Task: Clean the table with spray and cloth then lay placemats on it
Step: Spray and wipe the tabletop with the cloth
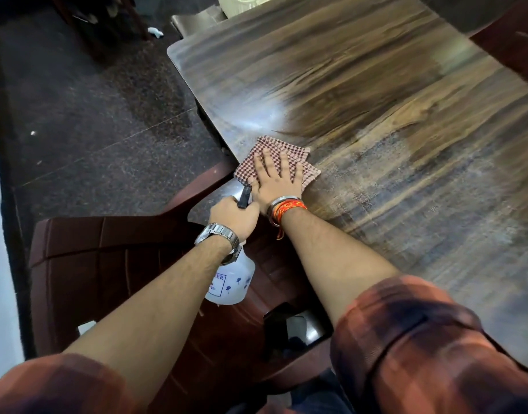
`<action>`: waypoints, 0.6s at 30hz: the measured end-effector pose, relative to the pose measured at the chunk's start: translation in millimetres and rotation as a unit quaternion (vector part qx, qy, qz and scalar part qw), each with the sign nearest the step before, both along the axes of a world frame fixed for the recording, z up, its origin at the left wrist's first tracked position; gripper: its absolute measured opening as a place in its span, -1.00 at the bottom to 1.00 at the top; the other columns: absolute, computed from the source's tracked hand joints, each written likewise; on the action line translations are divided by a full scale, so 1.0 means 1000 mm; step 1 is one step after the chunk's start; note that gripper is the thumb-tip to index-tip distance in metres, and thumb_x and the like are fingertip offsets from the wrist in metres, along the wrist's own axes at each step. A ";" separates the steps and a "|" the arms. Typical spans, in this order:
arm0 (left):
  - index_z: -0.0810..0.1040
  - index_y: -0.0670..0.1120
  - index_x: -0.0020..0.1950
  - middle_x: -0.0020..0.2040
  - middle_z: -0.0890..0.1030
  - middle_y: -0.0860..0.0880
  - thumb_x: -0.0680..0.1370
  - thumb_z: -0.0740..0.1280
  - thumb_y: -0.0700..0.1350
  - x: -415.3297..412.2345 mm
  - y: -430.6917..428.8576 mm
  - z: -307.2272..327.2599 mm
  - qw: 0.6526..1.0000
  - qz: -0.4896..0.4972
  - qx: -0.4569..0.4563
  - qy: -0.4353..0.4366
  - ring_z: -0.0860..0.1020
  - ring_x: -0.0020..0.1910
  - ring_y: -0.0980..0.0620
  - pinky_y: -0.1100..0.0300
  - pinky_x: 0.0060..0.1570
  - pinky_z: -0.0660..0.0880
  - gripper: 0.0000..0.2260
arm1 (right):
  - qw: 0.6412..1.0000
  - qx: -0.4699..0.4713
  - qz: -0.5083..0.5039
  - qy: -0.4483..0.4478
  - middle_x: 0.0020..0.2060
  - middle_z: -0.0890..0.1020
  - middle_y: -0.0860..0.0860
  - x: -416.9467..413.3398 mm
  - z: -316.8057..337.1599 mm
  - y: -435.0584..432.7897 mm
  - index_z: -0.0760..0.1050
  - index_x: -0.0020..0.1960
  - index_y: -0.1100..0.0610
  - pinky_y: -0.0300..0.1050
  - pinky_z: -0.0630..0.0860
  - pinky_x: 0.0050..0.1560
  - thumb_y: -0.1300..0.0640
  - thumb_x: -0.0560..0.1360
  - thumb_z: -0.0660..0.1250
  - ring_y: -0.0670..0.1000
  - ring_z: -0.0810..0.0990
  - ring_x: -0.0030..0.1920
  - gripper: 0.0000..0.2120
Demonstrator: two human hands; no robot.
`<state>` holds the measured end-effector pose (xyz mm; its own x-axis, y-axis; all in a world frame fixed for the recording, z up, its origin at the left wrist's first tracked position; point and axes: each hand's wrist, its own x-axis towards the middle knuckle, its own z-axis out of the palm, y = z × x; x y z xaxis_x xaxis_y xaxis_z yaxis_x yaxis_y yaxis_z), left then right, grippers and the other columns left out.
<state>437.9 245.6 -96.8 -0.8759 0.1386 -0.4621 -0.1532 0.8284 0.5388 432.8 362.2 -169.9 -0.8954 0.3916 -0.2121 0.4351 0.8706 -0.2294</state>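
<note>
A folded red-and-white checked cloth (264,153) lies on the dark wood-grain table (361,94) close to its left edge. My right hand (276,180) rests flat on the cloth, fingers spread, pressing it down. Beside it, just off the table edge, my left hand (234,218) is closed around the neck and black trigger of a white spray bottle (233,282), which hangs below my wrist over a chair. Wet, misted patches show on the tabletop to the right of the cloth. No placemats are in view.
A dark brown plastic chair (107,264) stands at the table's left side under my arms. Another brown chair (513,52) is at the far right. Dark speckled floor (86,115) stretches left. A pale object (242,4) sits beyond the table's far end.
</note>
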 end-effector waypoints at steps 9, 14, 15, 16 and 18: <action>0.52 -0.17 -0.21 -0.30 0.56 -0.07 0.47 0.28 -0.01 0.036 0.006 0.006 0.998 -0.056 -0.008 0.006 0.44 -0.39 0.02 0.23 -0.46 0.25 -0.77 | 0.981 -0.025 -0.190 -0.018 0.55 -0.13 -0.17 0.099 0.001 0.085 -0.15 0.54 -0.15 0.27 -0.30 0.44 -0.17 0.59 -0.14 0.07 -0.24 0.53 -0.46; 0.49 -0.14 -0.27 -0.35 0.52 -0.05 0.48 0.27 -0.03 0.065 0.007 0.012 0.994 -0.111 -0.002 0.005 0.42 -0.40 0.05 0.23 -0.43 0.28 -0.79 | 0.970 -0.017 -0.242 -0.026 0.54 -0.14 -0.18 0.162 0.005 0.050 -0.18 0.54 -0.17 0.29 -0.29 0.43 -0.17 0.59 -0.15 0.08 -0.25 0.53 -0.46; 0.50 -0.15 -0.26 -0.35 0.53 -0.05 0.47 0.27 -0.01 0.070 0.008 0.012 0.992 -0.124 -0.003 0.003 0.45 -0.38 0.01 0.21 -0.41 0.32 -0.78 | 0.974 -0.016 -0.226 -0.023 0.54 -0.14 -0.18 0.172 0.006 0.038 -0.18 0.54 -0.17 0.28 -0.31 0.43 -0.17 0.60 -0.15 0.08 -0.24 0.53 -0.47; 0.52 -0.15 -0.25 -0.34 0.55 -0.07 0.44 0.26 0.02 0.074 0.009 0.012 0.990 -0.138 -0.005 0.004 0.49 -0.35 -0.04 0.18 -0.36 0.37 -0.76 | 0.978 -0.016 -0.206 -0.023 0.54 -0.14 -0.18 0.179 0.006 0.026 -0.18 0.54 -0.17 0.27 -0.32 0.43 -0.17 0.60 -0.16 0.09 -0.24 0.53 -0.47; 0.53 -0.13 -0.24 -0.30 0.58 -0.08 0.41 0.26 0.06 0.085 0.011 0.013 0.985 -0.172 -0.008 0.004 0.54 -0.28 -0.11 0.15 -0.31 0.39 -0.74 | 0.984 -0.005 -0.177 -0.025 0.54 -0.13 -0.18 0.199 0.006 0.004 -0.15 0.54 -0.17 0.26 -0.31 0.44 -0.18 0.60 -0.15 0.09 -0.22 0.53 -0.47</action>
